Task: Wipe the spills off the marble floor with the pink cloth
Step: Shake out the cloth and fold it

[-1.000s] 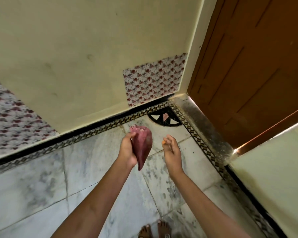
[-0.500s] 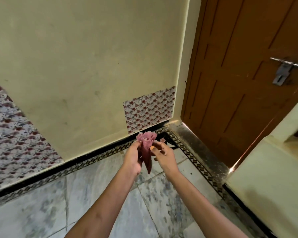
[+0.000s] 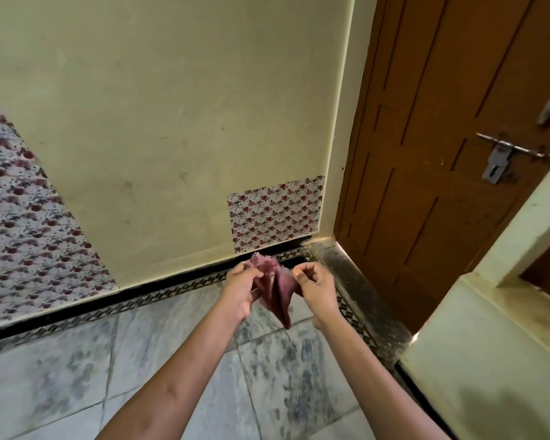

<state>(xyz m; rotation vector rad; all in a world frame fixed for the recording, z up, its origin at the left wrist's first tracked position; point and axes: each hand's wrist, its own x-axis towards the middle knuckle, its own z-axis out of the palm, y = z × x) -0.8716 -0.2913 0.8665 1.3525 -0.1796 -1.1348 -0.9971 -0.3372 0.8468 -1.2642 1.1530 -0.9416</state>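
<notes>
Pink cloth [image 3: 275, 292], held in the air at the lower centre of the frame above the marble floor [image 3: 159, 350], looks light, soft and limp, its top edge pinched by the left hand [image 3: 240, 289] and right hand [image 3: 315, 289], a sensible hold for spreading it.

There is only the one view, from the person's head, wide-angled, looking forward and down into the room's corner. The wall [image 3: 172, 122] faces it, the door [image 3: 442, 154] stands right, the marble floor [image 3: 61, 376] lies close below.
</notes>
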